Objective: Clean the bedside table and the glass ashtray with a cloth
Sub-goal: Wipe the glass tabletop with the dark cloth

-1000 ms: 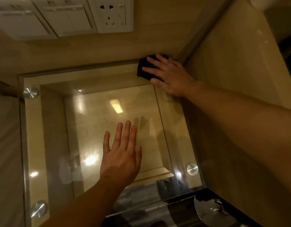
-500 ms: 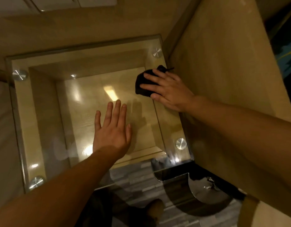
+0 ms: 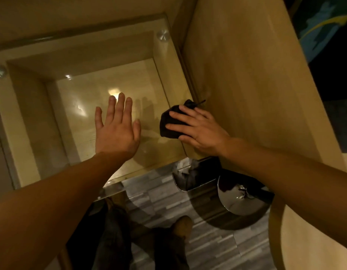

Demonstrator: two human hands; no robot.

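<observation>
I log: right hand [image 3: 200, 129] flat, pressing cloth [image 3: 168, 126] on table [image 3: 18, 114] by the wall [image 3: 246, 84]; left hand [image 3: 116, 131] open, empty, over the top — likely faults: palm smears, cloth sliding off near edge; ashtray unseen.

Head view, close above bedside table [image 3: 22, 133]

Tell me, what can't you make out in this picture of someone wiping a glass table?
- Glass ashtray: nowhere in the head view.
- Cloth: mostly under the right hand; full shape hidden.
- Left hand: seen from above; touching the bedside table or hovering, cannot tell.
- Table's near right corner: covered by the right hand.
- Bin contents: too dim.
</observation>
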